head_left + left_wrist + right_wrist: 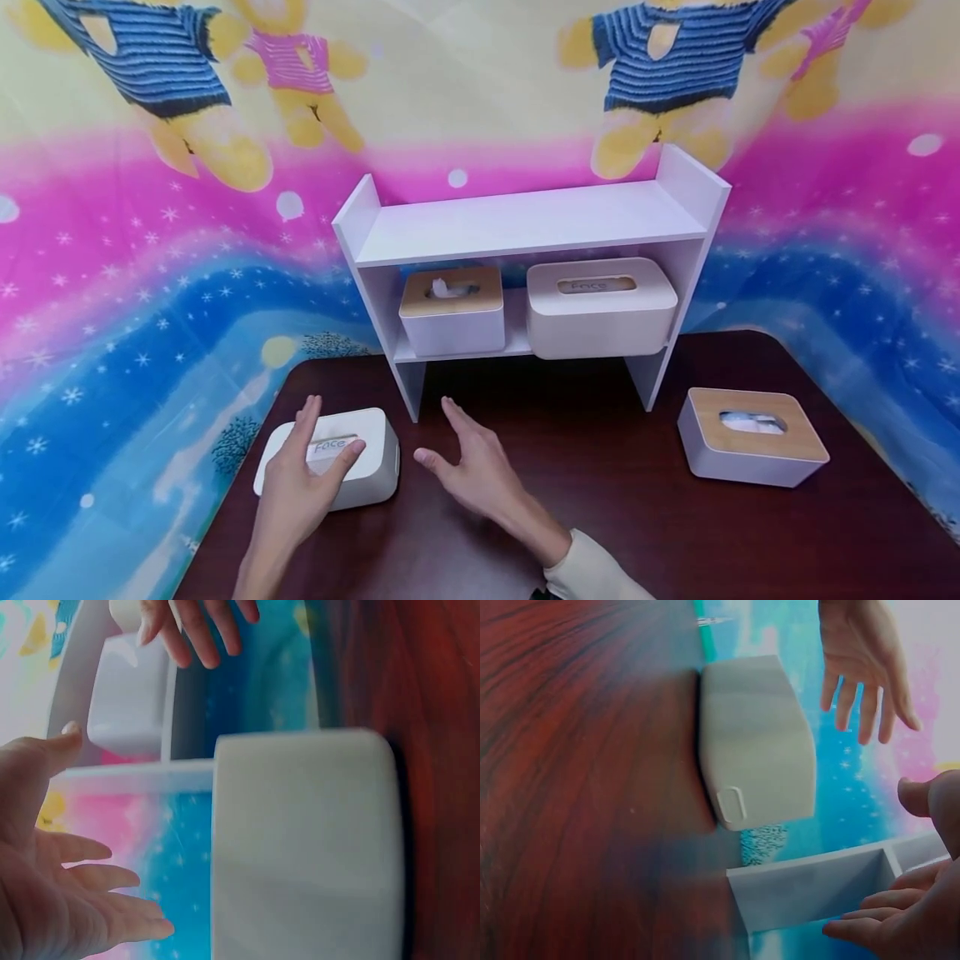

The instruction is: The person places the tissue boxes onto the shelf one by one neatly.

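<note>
A cream tissue box (375, 467) with an oval slot in its lid stands at the left of the dark table. My left hand (296, 487) hovers over it, fingers straight and thumb spread; the left wrist view shows this hand (67, 900) apart from the box (307, 840). To the right of the box my right hand (483, 471) hangs above the table, its fingers extended and holding nothing. In the right wrist view the box (757, 742) sits on the table, with the left hand (862, 660) above it and the right hand (907, 900) off to its side.
A white two-level shelf (525, 221) stands at the back. On its lower board are a wood-lidded tissue box (453, 329) and a larger cream tissue box (600, 325). Another wood-lidded tissue box (750, 454) sits on the table (585, 500) at right. A patterned cloth (465, 67) hangs behind.
</note>
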Demonstrator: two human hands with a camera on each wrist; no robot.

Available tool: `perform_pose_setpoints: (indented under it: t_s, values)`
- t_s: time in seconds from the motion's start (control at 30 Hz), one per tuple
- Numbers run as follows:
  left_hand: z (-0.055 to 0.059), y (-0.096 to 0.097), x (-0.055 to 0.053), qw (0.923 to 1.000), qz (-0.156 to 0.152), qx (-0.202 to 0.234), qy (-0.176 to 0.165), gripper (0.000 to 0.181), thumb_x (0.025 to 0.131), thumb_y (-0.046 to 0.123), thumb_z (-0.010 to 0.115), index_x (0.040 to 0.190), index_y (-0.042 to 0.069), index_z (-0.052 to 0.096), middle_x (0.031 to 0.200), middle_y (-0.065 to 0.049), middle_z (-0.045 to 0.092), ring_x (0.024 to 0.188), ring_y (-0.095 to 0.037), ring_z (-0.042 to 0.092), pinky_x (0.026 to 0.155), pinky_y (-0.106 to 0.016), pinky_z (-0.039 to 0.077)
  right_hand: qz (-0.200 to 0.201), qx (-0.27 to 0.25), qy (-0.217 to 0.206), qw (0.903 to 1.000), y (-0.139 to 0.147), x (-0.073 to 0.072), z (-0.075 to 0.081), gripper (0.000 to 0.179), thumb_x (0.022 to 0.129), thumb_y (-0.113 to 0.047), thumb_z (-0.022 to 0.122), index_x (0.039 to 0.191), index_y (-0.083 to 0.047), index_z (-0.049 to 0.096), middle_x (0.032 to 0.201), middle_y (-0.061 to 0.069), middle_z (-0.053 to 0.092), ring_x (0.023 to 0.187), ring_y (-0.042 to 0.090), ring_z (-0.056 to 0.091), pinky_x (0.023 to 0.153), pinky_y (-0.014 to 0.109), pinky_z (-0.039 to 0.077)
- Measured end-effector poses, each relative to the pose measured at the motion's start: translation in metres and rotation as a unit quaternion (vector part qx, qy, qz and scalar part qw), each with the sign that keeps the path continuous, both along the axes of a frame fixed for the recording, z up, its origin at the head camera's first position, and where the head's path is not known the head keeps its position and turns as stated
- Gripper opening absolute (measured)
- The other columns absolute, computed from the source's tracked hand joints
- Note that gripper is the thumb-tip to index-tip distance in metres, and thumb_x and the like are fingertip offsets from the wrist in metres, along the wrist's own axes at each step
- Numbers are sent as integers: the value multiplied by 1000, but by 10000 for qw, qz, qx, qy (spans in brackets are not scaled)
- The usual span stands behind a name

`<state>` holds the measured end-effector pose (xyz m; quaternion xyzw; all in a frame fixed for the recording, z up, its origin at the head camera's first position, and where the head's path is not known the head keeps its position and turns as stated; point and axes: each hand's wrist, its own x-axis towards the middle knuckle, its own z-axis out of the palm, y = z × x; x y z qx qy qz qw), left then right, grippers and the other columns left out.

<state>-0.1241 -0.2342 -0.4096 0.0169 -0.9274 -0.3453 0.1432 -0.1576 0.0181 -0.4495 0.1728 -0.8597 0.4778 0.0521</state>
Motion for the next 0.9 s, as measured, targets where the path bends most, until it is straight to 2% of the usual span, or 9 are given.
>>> perform_pose_setpoints:
  t_s: [0.23,0.4,0.6,0.8,0.9]
  values:
    - [-7,-31,8,9953,389,-425,-780,111,95,59,76,174,15,12,181,-15,10,165,-49,12,118,-82,26,307,192,-293,9989,-13,-3,-10,92,98,-55,76,168,-10,37,171,13,42,157,28,44,126,51,42]
    - [-14,-55,12,9916,477,-483,-1097,115,97,60,73,173,11,2,181,-19,-1,164,-53,3,118,-84,23,391,337,-376,9980,-21,-4,-17,95,96,-57,77,168,-8,37,172,12,42,157,28,44,126,50,42]
    - [-24,-81,14,9844,532,-411,-1628,118,100,63,66,170,10,-12,178,-23,-11,162,-56,0,118,-84,21,531,342,-504,9967,-33,-1,-25,98,95,-58,78,167,-7,37,173,12,40,157,32,44,125,51,42]
    - [-32,-99,11,9699,577,-163,-2362,124,101,68,60,163,7,-28,172,-25,-26,159,-62,2,122,-81,20,665,379,-596,9953,-44,-2,-31,101,93,-61,78,168,-9,36,173,12,39,157,32,43,125,49,43]
    - [-36,-104,9,9637,526,-159,-2613,127,101,70,58,160,4,-33,170,-28,-29,156,-65,6,122,-80,23,734,424,-619,9945,-50,-2,-33,102,93,-62,78,169,-9,35,175,11,37,158,31,42,126,47,43]
